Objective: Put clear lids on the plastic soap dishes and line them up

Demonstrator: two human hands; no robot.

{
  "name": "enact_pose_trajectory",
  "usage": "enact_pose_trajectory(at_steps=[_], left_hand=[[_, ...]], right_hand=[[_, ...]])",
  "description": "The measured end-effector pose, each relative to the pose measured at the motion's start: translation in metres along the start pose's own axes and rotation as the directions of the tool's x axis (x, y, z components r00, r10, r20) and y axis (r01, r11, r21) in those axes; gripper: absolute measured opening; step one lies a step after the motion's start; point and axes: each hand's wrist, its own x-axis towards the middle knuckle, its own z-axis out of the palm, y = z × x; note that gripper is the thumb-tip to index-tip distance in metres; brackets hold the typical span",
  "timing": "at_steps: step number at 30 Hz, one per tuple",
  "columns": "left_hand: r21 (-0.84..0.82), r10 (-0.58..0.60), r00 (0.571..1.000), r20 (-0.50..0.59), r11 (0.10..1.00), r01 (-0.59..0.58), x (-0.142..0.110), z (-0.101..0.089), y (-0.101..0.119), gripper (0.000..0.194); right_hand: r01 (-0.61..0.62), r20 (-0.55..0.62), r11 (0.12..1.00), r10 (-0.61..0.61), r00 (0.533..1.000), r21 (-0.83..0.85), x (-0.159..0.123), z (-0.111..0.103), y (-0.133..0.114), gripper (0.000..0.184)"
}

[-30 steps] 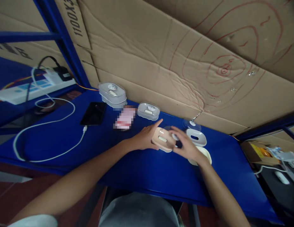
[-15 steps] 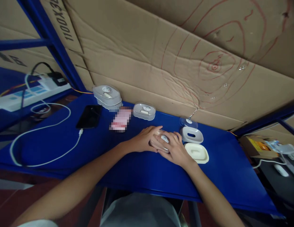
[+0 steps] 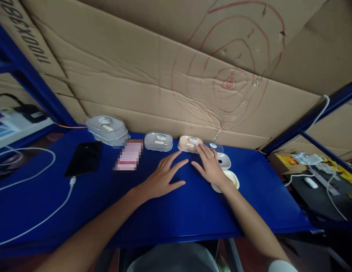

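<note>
Creased cardboard sheets (image 3: 121, 75), marked with red pen rings (image 3: 229, 84), stand along the far edge of the blue tabletop (image 3: 176, 215), between blue metal posts (image 3: 28, 79).

This is looking like an improvised workstation in a workshop or small warehouse, though the pictures are not settling which. A blue table (image 3: 176, 211) is filling the lower centre, and blue frame bars are rising at the upper left and right. Creased cardboard sheeting (image 3: 121, 68) is standing behind as a wall, carrying red hand-drawn rings (image 3: 229, 84) at the upper right and printed lettering at the upper left. A power strip (image 3: 22, 130) is lying at the left edge, and an open carton (image 3: 280, 162) is sitting at the right.
</note>
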Motion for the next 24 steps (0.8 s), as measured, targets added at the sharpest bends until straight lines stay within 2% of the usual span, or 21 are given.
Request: enact_pose_trajectory(at_steps=[2,4,6,7,9,11,13,15,17,18,21,22,24], left_hand=[[-0.002,0.019,0.999,0.032,1.000,-0.019,-0.002,0.003,0.001,0.069],[-0.011,0.030,0.997,0.066,1.000,-0.029,-0.003,0.005,0.004,0.068],[-0.031,0.033,0.994,0.109,0.999,-0.030,-0.005,0.008,0.007,0.071],[-0.047,0.033,0.991,0.130,0.999,-0.027,-0.006,0.009,0.008,0.075],[-0.088,0.039,0.984,0.173,0.996,-0.024,-0.008,0.013,0.011,0.085],[-0.120,0.059,0.975,0.212,0.992,-0.033,-0.008,0.017,0.013,0.094],[-0.124,0.078,0.965,0.252,0.991,-0.048,-0.008,0.019,0.014,0.089],[-0.109,0.078,0.951,0.298,0.993,-0.047,-0.006,0.018,0.014,0.074],[-0.088,0.056,0.939,0.339,0.996,-0.028,-0.003,0.015,0.013,0.064],[-0.076,0.034,0.937,0.347,0.997,-0.008,-0.002,0.013,0.013,0.065],[-0.039,-0.086,0.945,0.315,0.994,0.104,0.001,0.011,0.012,0.087],[-0.035,-0.131,0.947,0.294,0.989,0.147,0.001,0.012,0.013,0.097],[-0.047,-0.187,0.951,0.246,0.978,0.205,0.001,0.016,0.013,0.117]], right_hand=[[-0.023,0.003,1.000,0.023,1.000,-0.006,-0.027,-0.014,0.008,0.045],[-0.134,-0.007,0.989,0.134,0.991,-0.054,-0.060,-0.025,0.014,0.033],[-0.240,0.022,0.962,0.245,0.969,-0.131,-0.091,-0.032,0.010,0.034],[-0.240,0.062,0.962,0.249,0.966,-0.130,-0.102,-0.035,0.004,0.033],[-0.153,0.178,0.988,0.153,0.972,-0.012,-0.113,-0.041,-0.013,0.029],[-0.034,0.245,0.978,-0.018,0.969,0.207,-0.110,-0.047,-0.028,0.036],[0.028,0.215,0.944,-0.103,0.971,0.328,-0.097,-0.050,-0.030,0.043],[0.027,0.160,0.961,-0.073,0.984,0.275,-0.082,-0.046,-0.015,0.045],[-0.025,0.139,0.993,0.009,0.990,0.115,-0.070,-0.037,0.013,0.045],[-0.056,0.141,0.998,0.050,0.989,0.039,-0.066,-0.032,0.028,0.046],[-0.116,0.169,0.992,0.122,0.978,-0.046,-0.057,-0.019,0.052,0.039],[-0.109,0.164,0.994,0.111,0.980,-0.024,-0.056,-0.016,0.050,0.036],[-0.040,0.131,0.997,0.031,0.991,0.063,-0.054,-0.014,0.027,0.035]])
